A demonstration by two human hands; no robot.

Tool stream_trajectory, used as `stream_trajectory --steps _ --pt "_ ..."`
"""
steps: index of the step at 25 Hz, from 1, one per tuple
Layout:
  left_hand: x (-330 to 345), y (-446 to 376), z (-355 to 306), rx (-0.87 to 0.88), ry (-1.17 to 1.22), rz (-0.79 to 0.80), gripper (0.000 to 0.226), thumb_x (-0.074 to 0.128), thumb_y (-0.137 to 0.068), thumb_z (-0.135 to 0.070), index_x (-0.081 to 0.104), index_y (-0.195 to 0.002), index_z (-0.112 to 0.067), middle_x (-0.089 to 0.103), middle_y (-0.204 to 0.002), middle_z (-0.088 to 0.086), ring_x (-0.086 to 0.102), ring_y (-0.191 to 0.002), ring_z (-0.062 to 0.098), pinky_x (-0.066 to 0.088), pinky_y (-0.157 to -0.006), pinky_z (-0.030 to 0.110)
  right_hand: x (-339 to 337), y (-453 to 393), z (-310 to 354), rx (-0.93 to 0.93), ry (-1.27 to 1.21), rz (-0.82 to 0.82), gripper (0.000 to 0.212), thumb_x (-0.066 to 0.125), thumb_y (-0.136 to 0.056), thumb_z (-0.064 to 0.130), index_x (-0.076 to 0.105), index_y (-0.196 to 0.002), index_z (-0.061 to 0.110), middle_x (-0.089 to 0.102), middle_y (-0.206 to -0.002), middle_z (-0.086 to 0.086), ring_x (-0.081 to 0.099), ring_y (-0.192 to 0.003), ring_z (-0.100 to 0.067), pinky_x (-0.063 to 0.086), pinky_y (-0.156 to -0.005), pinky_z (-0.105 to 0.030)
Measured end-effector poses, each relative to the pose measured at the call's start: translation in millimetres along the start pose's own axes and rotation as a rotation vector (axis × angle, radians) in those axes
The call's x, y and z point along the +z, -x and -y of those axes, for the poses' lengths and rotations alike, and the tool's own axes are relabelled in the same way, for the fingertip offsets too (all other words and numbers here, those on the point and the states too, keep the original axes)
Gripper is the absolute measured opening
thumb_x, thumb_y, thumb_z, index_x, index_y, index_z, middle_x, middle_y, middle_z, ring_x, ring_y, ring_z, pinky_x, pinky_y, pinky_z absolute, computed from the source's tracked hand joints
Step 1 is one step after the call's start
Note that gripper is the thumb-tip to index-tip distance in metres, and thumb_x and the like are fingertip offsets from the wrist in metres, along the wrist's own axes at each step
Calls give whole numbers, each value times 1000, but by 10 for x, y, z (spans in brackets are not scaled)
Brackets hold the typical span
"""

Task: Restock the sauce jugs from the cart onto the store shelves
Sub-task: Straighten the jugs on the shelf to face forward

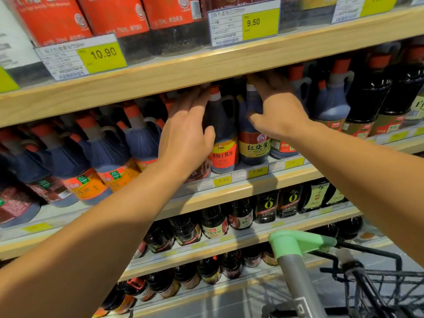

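Head view: both hands are reaching into the middle shelf (229, 191), apart. The left hand (183, 134) is pressing its fingers and thumb around a red-label jug (223, 143); the right hand (275, 109) is lying on the shoulder of a yellow-label jug (253, 143) beside it. Full and slick-looking, likely heavy, the jugs are best gripped by neck handle. The cart (298, 249) is standing below.
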State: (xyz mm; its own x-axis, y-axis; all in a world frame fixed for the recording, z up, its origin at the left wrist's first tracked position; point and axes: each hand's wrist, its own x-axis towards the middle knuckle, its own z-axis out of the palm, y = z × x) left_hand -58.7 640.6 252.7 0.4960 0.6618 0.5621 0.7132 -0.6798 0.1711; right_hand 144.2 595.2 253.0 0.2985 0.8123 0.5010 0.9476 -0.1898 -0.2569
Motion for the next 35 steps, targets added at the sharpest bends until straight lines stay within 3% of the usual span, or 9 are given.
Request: stream_trajectory --steps 2,5,10,13,16,22,26,31,35 --pt "-81 160 184 5 -23 -16 53 56 -85 -28 46 -136 -14 57 -117 19 49 -109 41 40 -93 46 -18 164 216 31 64 -32 57 54 -79 39 51 -131 17 52 -130 -19 48 -116 -43 43 -97 -47" --pt "-191 366 518 -1 -109 -53 57 55 -80 -33 48 -133 -14 53 -121 15 47 -109 39 40 -97 48 46 443 595 -125 -4 -36 51 61 -80 29 54 -127 11 56 -116 -18 50 -105 -40 42 -90 -44" --pt "-440 493 1008 -195 -167 -26 53 60 -85 -31 45 -132 -11 46 -130 21 42 -116 43 36 -100 50 187 313 1180 -133 -35 5 58 60 -85 36 46 -136 12 56 -121 -21 49 -112 -41 42 -95 -44" --pt "-484 306 1091 -246 -175 0 48 55 -88 -34 49 -129 -10 54 -127 23 50 -112 45 43 -93 46 234 149 1321 -126 19 22 67 58 -86 39 33 -146 24 56 -129 -21 51 -115 -43 44 -94 -45" --pt "-429 77 1140 -257 -91 78 43 51 -92 -28 48 -131 -14 58 -125 21 54 -112 42 45 -88 43 282 -24 1396 -114 5 166 69 57 -89 36 21 -148 33 52 -134 -19 52 -116 -43 47 -90 -44" --pt "-311 -142 1151 -351 -23 90 63 62 -86 -22 30 -141 -25 63 -113 20 58 -108 40 43 -94 42 327 -51 1534 -27 42 52 47 54 -88 19 41 -133 24 56 -123 -19 50 -116 -42 28 -106 -46" --pt "-282 -219 1180 -376 16 60 58 62 -87 -24 38 -139 -22 60 -125 15 55 -115 39 46 -91 42 349 -69 1547 -41 40 -6 43 50 -86 21 46 -128 26 61 -118 -13 51 -114 -40 26 -110 -49" --pt "-313 -199 1341 -266 53 -5 48 62 -85 -28 51 -132 -27 60 -130 7 54 -118 35 44 -96 36 413 -156 1624 15 15 2 41 53 -88 19 48 -129 20 60 -118 -16 57 -105 -41 42 -77 -38" --pt "-293 -226 1452 -255 56 -41 46 61 -85 -29 53 -130 -29 63 -125 5 57 -115 32 48 -95 34 490 -242 1659 27 38 -4 37 51 -91 22 48 -128 19 60 -119 -17 57 -106 -42 41 -74 -38"
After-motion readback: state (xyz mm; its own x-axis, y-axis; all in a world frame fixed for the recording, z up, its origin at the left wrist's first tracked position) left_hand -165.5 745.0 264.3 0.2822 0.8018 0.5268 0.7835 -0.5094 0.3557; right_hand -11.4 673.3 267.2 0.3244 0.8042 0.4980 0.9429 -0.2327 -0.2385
